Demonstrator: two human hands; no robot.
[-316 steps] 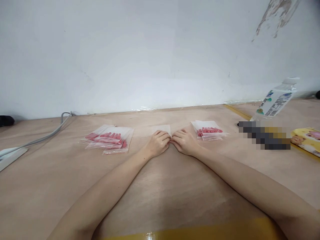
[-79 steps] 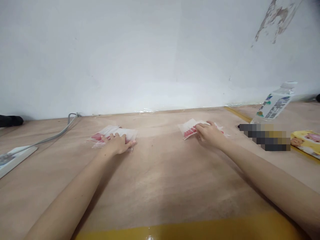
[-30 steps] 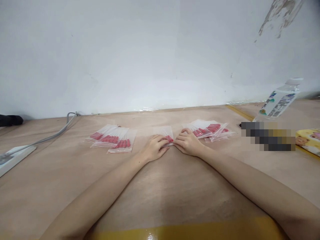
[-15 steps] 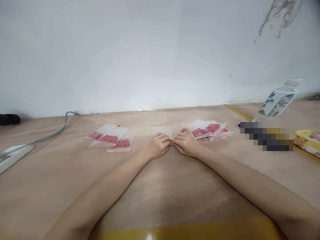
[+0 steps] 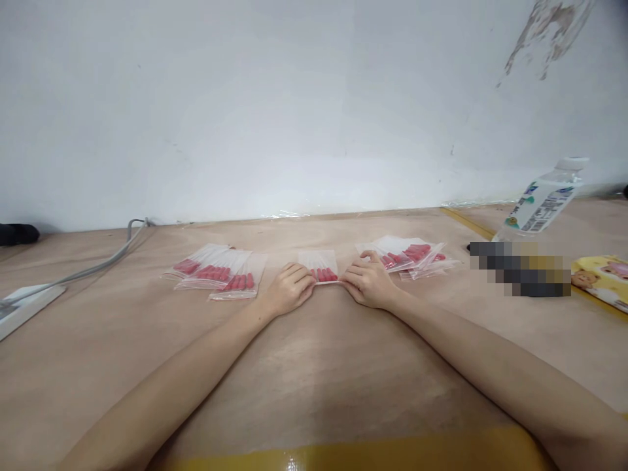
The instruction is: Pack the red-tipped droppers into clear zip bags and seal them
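Observation:
A small clear zip bag with several red pieces inside lies flat in front of me, its near edge between my two hands. My left hand has its fingers closed on the bag's near left corner. At the near right corner, my right hand pinches the same edge between thumb and finger. To the left lies a fanned group of filled zip bags. Just past my right hand is another pile of zip bags with red pieces, partly hidden by that hand.
A tilted plastic bottle stands at the right by a blurred dark object and a yellow printed packet. A grey cable runs to a white strip at left. The wall bounds the brown surface.
My left hand has slid left along the bag's near edge, away from my right hand, and the red pieces in the bag now show. My right hand has stayed in place.

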